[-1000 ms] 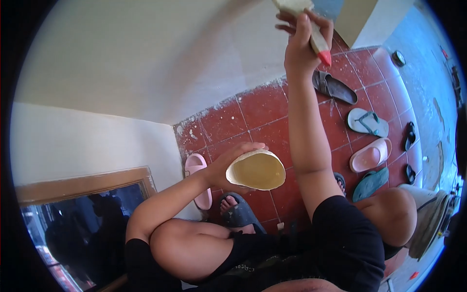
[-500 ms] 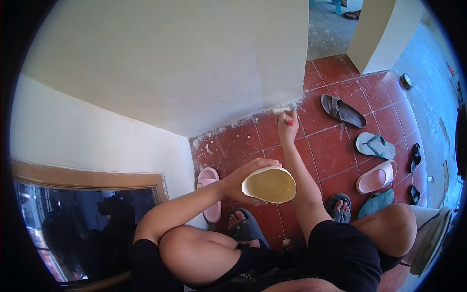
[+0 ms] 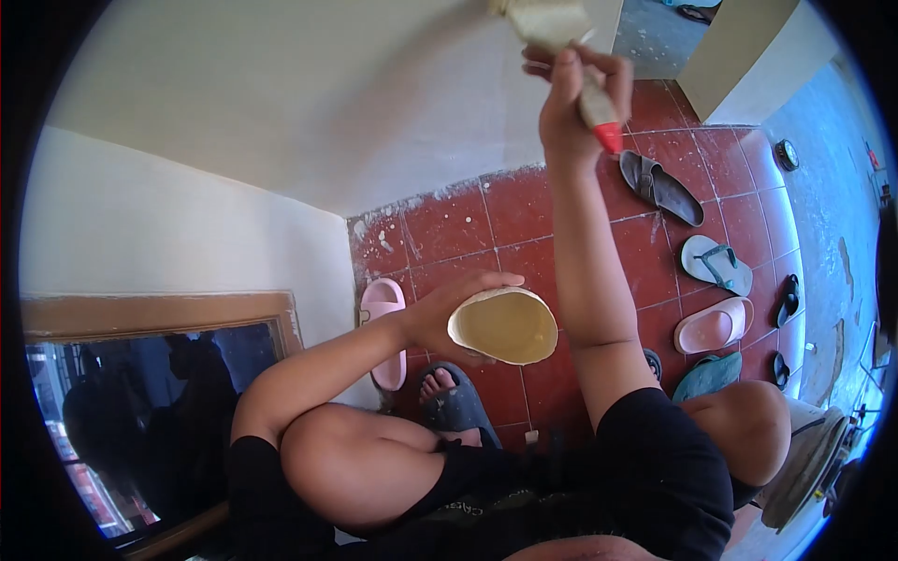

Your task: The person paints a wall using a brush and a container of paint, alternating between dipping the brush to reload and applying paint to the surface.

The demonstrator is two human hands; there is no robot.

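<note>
In my right hand (image 3: 572, 117) is a paintbrush (image 3: 547, 21) with a pale handle tipped in red. Its broad bristles are raised at the top of the view, close to the cream wall (image 3: 309, 103). My left hand (image 3: 444, 313) is wrapped around a cut-open container (image 3: 503, 325) with a ragged pale rim. Pale yellowish paint shows inside it. The container is held over the red tiled floor (image 3: 524, 210), above my left foot's dark sandal (image 3: 458, 402).
Paint spots mark the tiles along the wall's foot. A pink slipper (image 3: 383, 360) lies at left. To the right are a brown sandal (image 3: 659, 187), a white flip-flop (image 3: 716, 265) and another pink slipper (image 3: 713, 325). A wood-framed glass pane (image 3: 168, 421) stands at lower left, a bucket (image 3: 804, 458) at lower right.
My right hand has lifted the paintbrush from the wall's bottom edge up toward the top of the view. My left hand still holds the container, and the whole view has shifted slightly.
</note>
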